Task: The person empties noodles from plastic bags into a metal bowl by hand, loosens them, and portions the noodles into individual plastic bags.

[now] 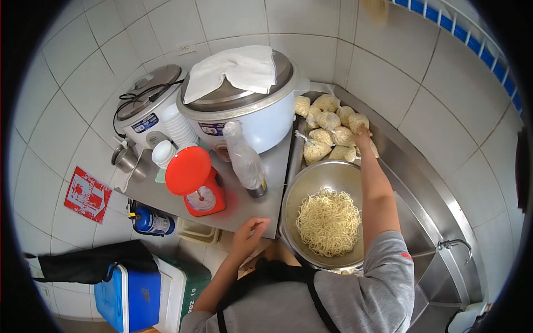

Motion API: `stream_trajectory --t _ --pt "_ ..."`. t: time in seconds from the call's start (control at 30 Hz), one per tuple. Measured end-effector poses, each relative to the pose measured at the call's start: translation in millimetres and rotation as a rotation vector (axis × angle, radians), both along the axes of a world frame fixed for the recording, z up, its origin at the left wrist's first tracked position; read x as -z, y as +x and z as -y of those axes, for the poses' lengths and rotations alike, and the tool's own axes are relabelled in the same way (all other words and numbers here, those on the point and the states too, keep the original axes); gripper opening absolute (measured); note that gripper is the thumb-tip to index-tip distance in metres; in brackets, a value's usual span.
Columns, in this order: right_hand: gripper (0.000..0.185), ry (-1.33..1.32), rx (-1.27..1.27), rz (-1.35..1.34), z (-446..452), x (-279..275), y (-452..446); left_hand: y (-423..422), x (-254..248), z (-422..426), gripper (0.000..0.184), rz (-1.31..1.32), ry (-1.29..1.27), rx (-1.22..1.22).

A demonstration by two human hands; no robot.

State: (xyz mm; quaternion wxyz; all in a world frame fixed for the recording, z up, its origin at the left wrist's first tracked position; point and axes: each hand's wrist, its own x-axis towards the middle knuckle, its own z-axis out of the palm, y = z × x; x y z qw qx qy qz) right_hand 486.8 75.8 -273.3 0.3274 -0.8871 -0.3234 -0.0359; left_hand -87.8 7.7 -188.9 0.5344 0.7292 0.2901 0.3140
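My right hand (363, 139) reaches to the far end of the steel counter, its fingers closed around a knotted plastic bag of noodles (358, 121) at the right of a pile. Several similar noodle bags (328, 120) lie heaped beside it, some on top of others. Below my right forearm is a large metal bowl (291, 208) with a mound of loose pale noodles (328, 223) in it. My left hand (251, 233) hovers left of the bowl near the counter's edge, its fingers loosely bent with nothing visible in them.
A red kitchen scale (205, 191) and a plastic-covered bottle (247, 161) stand on the left counter. Behind them are a large rice cooker (250, 119) with a white cloth (230, 75), a smaller cooker (147, 105) and stacked white cups (179, 127). A faucet (456, 244) is at right.
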Motion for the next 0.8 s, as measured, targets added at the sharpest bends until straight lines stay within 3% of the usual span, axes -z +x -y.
stream_trajectory --t 0.1,0.17,0.27,0.4,0.47,0.63,0.8 --pt "0.064 -0.166 0.037 0.046 23.6 -18.9 -19.7 -25.8 -7.0 -5.0 0.014 -0.014 -0.004 -0.132" --pt "0.065 -0.341 0.097 -0.06 31.1 -56.1 -34.1 -32.0 -27.1 -12.1 0.013 -0.105 0.234 -0.191" --pt "0.064 -0.323 0.031 -0.012 18.0 -40.3 -3.8 -29.1 -72.9 -34.2 0.015 -0.066 0.58 -0.224" --pt "0.061 -0.296 -0.016 -0.004 42.7 -91.7 -35.3 -2.5 -142.1 -70.6 0.03 -0.022 1.067 -0.289" --pt "0.059 -0.283 -0.098 0.013 51.7 -109.3 -59.4 15.9 -161.5 -96.8 0.035 -0.057 1.234 -0.205" --pt "0.055 -0.238 -0.37 0.072 84.9 -139.2 -127.4 44.4 -173.0 -140.5 0.033 -0.319 1.25 -0.054" --pt "0.041 0.009 -0.622 -0.12 91.2 -164.3 -219.2 55.1 -159.8 -159.7 0.017 -0.122 1.325 -0.087"
